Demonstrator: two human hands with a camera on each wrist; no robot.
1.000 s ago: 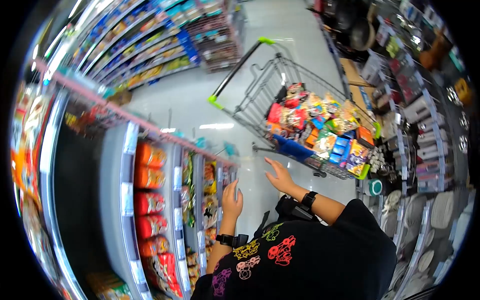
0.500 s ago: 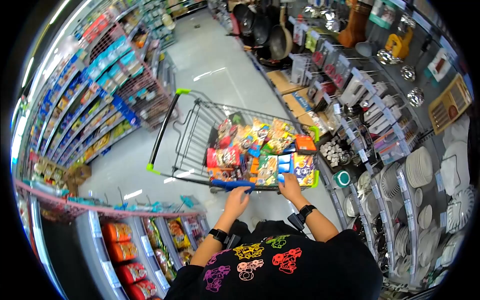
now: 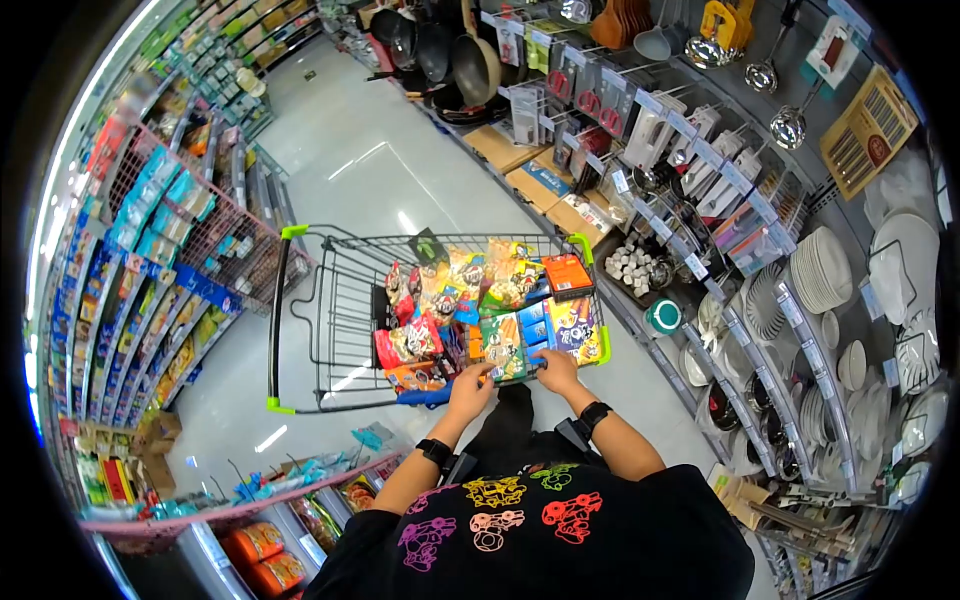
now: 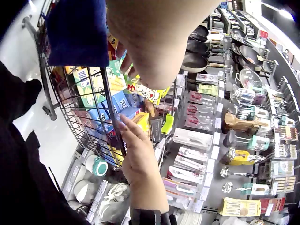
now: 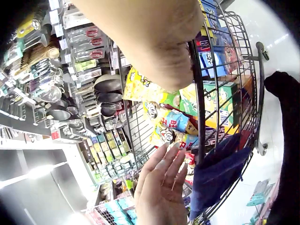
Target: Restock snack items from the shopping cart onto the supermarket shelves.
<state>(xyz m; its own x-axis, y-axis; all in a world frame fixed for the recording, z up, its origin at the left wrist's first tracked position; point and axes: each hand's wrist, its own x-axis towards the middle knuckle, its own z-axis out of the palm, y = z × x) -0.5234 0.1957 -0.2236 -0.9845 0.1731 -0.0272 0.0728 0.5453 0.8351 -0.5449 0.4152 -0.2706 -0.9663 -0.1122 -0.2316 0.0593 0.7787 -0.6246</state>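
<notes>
Both hands are at the near side rim of a wire shopping cart (image 3: 345, 407). My left hand (image 3: 468, 394) rests by the rim beside a blue cloth flap (image 3: 425, 396); in the right wrist view its fingers (image 5: 162, 165) extend toward the snack bags. Farther right along the rim, my right hand (image 3: 557, 373) lies with loosely extended fingers, seen in the left wrist view. Near the hands lie a green snack box (image 3: 503, 340), blue packs (image 3: 537, 322) and a purple box (image 3: 577, 328). A red snack bag (image 3: 412, 341) and an orange box (image 3: 567, 274) also sit inside.
Dish shelves (image 3: 785, 345) and racks of kitchen utensils (image 3: 690, 150) run along the right. Frying pans (image 3: 475, 70) hang farther up. Snack shelves (image 3: 140, 330) stand at left, a pink-edged shelf (image 3: 240, 510) at lower left. Tiled floor (image 3: 350, 180) stretches ahead.
Both hands, at first raised apart from the cart, have come down to its near rim. The body and view have turned right, and the cart now stands directly before the body.
</notes>
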